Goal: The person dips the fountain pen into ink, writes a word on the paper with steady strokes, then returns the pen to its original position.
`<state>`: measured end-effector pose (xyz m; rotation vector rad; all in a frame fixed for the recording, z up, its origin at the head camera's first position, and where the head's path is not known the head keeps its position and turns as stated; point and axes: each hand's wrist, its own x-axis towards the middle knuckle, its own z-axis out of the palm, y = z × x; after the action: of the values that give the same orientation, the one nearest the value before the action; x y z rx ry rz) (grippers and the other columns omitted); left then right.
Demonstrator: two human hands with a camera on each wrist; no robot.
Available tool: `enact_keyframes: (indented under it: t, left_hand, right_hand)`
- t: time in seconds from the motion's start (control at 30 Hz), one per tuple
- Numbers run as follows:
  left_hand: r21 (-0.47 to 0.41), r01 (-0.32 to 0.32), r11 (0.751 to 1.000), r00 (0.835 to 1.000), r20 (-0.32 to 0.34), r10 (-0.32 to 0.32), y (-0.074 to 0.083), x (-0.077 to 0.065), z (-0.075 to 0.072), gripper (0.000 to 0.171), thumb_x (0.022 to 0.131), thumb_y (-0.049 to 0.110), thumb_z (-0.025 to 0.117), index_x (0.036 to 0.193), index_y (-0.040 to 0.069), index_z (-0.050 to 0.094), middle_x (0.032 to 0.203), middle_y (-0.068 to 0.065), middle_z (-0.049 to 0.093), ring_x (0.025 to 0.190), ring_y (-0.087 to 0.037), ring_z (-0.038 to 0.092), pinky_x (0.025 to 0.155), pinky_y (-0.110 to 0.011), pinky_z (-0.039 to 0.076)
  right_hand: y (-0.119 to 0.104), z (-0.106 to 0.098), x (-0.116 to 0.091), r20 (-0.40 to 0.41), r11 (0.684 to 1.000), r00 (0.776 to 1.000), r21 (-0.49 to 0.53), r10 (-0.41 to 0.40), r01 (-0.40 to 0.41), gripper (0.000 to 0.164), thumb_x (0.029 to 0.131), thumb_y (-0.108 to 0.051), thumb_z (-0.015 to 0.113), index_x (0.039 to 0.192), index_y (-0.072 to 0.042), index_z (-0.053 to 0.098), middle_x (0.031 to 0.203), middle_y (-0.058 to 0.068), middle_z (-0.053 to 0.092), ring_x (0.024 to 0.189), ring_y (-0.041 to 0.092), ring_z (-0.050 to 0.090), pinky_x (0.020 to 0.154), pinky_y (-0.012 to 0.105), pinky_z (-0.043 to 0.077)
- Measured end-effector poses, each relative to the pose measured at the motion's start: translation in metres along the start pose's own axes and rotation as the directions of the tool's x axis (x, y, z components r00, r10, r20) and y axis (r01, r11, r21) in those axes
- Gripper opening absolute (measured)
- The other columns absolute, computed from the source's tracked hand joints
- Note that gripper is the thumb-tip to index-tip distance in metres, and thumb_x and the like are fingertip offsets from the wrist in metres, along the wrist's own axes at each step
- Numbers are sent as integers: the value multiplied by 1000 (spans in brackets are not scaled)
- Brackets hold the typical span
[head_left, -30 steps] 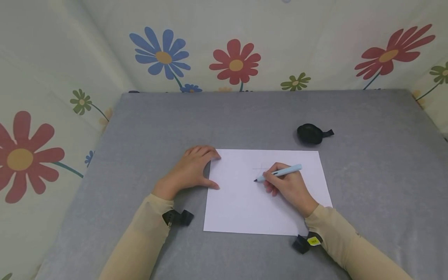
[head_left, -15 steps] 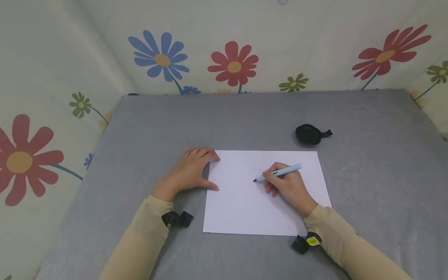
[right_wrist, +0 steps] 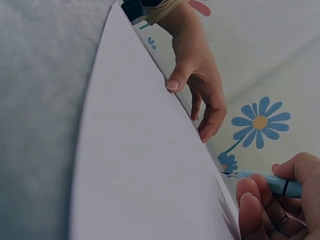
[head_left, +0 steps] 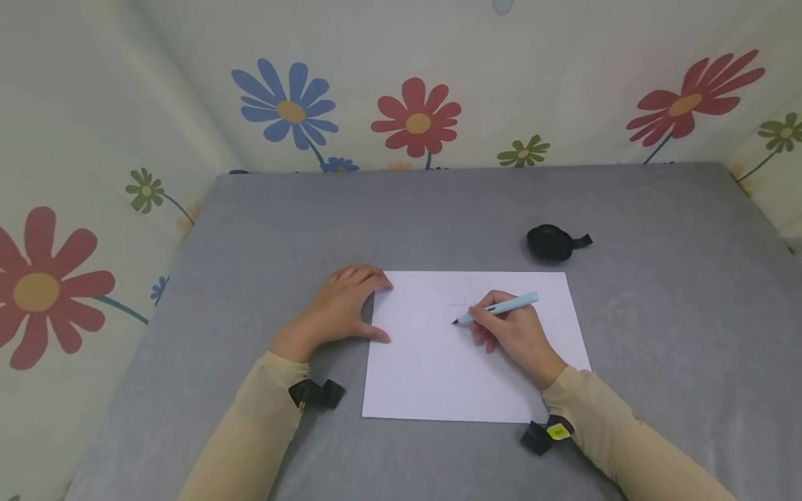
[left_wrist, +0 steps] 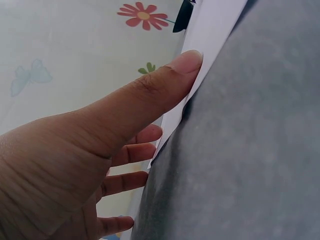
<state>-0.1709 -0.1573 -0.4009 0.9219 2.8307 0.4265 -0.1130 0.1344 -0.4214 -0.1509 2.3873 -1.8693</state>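
Observation:
A white sheet of paper (head_left: pixel 413 376) lies on the grey-covered table. At its left edge my left hand (head_left: pixel 338 306) rests with thumb and fingers spread apart; the thumb (left_wrist: pixel 185 62) presses on the sheet in the left wrist view. My right hand (head_left: pixel 516 334) grips a light blue fountain pen (head_left: pixel 514 303), slanted with its nib low at the paper's upper middle. The metal nib (right_wrist: pixel 230 174) shows in the right wrist view. Just above the nib, thin faint lines (head_left: pixel 459 305) are drawn on the sheet. My right hand hides part of the paper behind it.
A small round black object (head_left: pixel 550 243) with a short tab lies beyond the sheet's upper right corner. The grey tabletop (head_left: pixel 313 216) ends at a flower-printed curtain (head_left: pixel 470 56) behind and at the left. Black wrist devices (head_left: pixel 332 394) sit by both sleeves.
The head view has shifted slightly. The pen's nib is a little nearer to the drawn horizontal line. My left hand stays on the paper's edge.

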Motion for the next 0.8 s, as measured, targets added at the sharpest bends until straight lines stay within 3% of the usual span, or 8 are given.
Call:
enact_keyframes:
  t: [0.27,0.8]
  left_hand:
    - [4,-3,1000,1000,-4,3,-1,0,1,83,63,56,83,129,15,55,139,-7,50,133,-28,41,114,-52,29]
    - [0,-10,1000,1000,-10,10,-1,0,1,84,62,56,83,129,14,56,138,-7,51,132,-28,42,113,-52,30]
  right_hand:
    - [-6,-6,3,-32,999,999,35,30,-29,18,93,-14,62,88,3,59,73,12,65,55,14,60,49,31,53]
    - [-4,-13,9,-90,999,996,28,19,-17,24,93,-15,62,92,9,59,70,1,66,57,10,62,50,27,53]
